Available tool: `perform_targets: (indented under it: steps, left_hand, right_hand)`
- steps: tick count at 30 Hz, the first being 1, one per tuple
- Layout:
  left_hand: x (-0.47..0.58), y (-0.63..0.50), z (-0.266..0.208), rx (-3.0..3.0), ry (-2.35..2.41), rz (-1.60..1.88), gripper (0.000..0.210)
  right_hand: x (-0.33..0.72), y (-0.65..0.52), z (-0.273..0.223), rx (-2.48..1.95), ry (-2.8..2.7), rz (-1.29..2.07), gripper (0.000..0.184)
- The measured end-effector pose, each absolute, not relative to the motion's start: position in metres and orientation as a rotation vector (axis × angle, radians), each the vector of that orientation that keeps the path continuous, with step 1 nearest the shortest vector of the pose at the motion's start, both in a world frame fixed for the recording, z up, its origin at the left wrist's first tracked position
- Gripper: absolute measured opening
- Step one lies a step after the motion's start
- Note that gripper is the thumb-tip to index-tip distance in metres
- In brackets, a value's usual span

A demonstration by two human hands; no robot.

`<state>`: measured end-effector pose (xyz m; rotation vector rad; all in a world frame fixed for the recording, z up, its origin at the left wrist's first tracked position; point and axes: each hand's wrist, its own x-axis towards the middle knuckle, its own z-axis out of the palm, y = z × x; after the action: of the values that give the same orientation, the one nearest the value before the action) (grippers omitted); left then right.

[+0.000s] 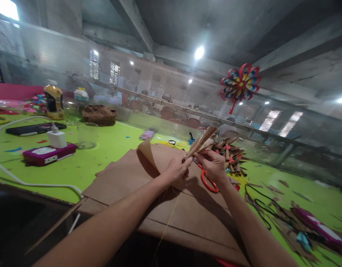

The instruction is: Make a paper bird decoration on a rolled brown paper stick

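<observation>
Brown paper bundle is between the 2 hands, raised above the stacked brown sheets, and its strips spread upward and to the right. The left hand is closed around its lower end. The right hand is just beside it, with thumb and finger pinching the strips. Red-handled scissors show below the right palm; whether this hand also bears them, I cannot tell.

The step in hand seems to be arranging or gathering the strips. In my judgement, the next move calls for a firm left grip, so that the strips do not slip, and a light right pinch, because thin paper can crease easily. Yellow thread hangs below the left hand, over the near edge of the sheets; it could catch.

Beyond the right hand lies a pile of brown paper rolls with red pieces among them. Farther out, a small blue container has something dark standing in it. At left, a clear cup stands upright on the green table, whose colour shows through its wall. Behind it is a yellow bottle, upright with a pale cap; its content I cannot tell.
</observation>
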<state>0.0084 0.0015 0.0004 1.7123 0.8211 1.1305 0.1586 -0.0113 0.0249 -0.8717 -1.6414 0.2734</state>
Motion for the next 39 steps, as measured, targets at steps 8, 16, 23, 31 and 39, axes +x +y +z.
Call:
perform_targets:
  steps: [8, 16, 23, 31, 39]
  left_hand:
    - [0.0086, 0.0007, 0.0006, 1.689, 0.806, 1.133, 0.030]
    - [0.0071, -0.0015, 0.0042, 1.676, 0.827, 1.156, 0.029]
    - [0.0074, -0.0002, 0.0036, 1.627, 0.831, 1.169, 0.027]
    - [0.0079, -0.0018, 0.0041, 1.630, 0.841, 1.178, 0.027]
    - [0.0071, -0.0030, 0.0050, 1.682, 0.872, 1.187, 0.024]
  right_hand:
    - [0.1592, -0.0070, 0.0212, -0.895, -1.612, 0.235, 0.018]
    - [0.1577, -0.0089, 0.0220, -0.938, -1.618, 0.253, 0.022]
    - [0.1539, -0.0115, 0.0228, -1.039, -1.633, 0.264, 0.027]
    - [0.1525, -0.0100, 0.0218, -1.085, -1.613, 0.189, 0.031]
    - [0.1526, -0.0085, 0.0187, -1.081, -1.605, 0.217, 0.029]
